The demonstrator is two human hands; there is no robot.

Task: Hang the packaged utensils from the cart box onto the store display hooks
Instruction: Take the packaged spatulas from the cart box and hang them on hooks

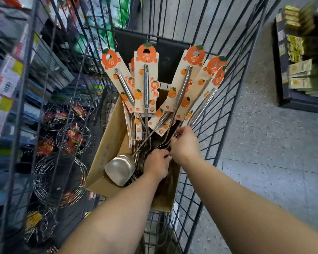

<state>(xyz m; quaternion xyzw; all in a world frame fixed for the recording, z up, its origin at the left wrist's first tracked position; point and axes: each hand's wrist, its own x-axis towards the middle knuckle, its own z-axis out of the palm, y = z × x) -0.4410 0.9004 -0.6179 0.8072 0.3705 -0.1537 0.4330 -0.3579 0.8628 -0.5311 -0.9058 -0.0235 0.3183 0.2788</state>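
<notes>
A cardboard box [106,143] stands inside a wire cart [226,110]. Several steel utensils stick up out of it, each on a cream card with orange fruit print [146,83]. A steel spatula head [120,169] rests on the box's left rim. My left hand [157,165] reaches down into the box, fingers curled among the utensil shafts. My right hand [185,144] is just right of it, fingers closed around thin steel shafts of the rightmost utensils [202,107]. What my left hand's fingers grip is hidden.
Left of the cart, store shelves hold wire steamer racks [60,178] with red labels and price tags [6,83]. At the far right a low display [301,74] holds boxed goods on the speckled grey floor [264,143]. The cart's wire walls close in on both sides.
</notes>
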